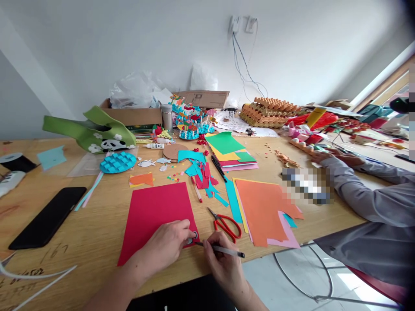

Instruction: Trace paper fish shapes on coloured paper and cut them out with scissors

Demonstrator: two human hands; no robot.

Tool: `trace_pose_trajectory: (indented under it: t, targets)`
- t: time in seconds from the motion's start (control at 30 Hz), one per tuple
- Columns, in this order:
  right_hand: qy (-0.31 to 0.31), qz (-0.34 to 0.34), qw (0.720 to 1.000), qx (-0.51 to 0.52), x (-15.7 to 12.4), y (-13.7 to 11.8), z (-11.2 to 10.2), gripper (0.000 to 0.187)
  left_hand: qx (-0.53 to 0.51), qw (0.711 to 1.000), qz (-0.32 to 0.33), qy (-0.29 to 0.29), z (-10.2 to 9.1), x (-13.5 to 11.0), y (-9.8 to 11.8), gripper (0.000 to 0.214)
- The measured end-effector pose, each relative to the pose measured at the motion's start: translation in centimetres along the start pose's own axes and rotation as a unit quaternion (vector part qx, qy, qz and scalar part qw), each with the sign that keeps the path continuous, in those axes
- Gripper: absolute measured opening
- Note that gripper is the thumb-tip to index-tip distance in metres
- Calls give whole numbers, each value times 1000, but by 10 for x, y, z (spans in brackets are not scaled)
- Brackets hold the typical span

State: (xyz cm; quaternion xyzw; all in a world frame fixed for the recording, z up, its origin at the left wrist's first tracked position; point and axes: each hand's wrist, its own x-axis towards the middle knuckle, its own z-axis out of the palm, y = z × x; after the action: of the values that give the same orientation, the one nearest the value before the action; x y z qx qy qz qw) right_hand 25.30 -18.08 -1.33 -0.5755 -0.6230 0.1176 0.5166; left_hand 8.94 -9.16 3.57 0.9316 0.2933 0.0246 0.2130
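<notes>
My right hand (223, 261) is closed round a pen (227, 250), its tip at the lower right corner of a red paper sheet (158, 211). My left hand (170, 239) rests on that sheet with bent fingers, holding a small pale paper cutout (195, 235) down at the same corner. The fingertips partly cover the cutout, so its full outline is hidden. Just beyond my right hand lie red-handled scissors (227, 226), blades apart. White fish cutouts (147, 163) lie farther back, near a brown cardboard disc (175, 152).
Orange and pink sheets (259, 207) lie to the right, cyan and red scraps (204, 172) ahead. A black phone (48, 218), a blue woven paper piece (118, 162) and a green panda bag (97, 134) are left. Egg trays (269, 112) stand behind. A co-worker's sleeves (353, 181) reach in from the right.
</notes>
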Motion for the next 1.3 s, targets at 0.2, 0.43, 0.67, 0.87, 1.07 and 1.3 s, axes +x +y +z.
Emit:
trace_pose_trajectory:
  t: [0.2, 0.43, 0.67, 0.87, 1.07, 1.3]
  targets:
    - [-37, -24, 999, 15, -3, -7, 3, 15, -7, 1000, 12, -2, -3, -1, -1, 28]
    - [-66, -41, 997, 23, -5, -4, 6, 14, 13, 1000, 19, 16, 3, 0, -3, 23]
    - [-79, -35, 996, 26, -7, -2, 8, 13, 22, 999, 19, 23, 5, -1, -2, 21]
    - [-85, -36, 995, 30, -4, -2, 8, 13, 30, 999, 9, 20, 6, -2, 0, 23]
    - [-87, -26, 996, 22, -5, -2, 8, 14, 30, 1000, -2, 4, 7, -1, 1, 25]
    - [-47, -14, 999, -7, -5, -2, 8, 18, 36, 999, -3, 0, 7, -1, 1, 27]
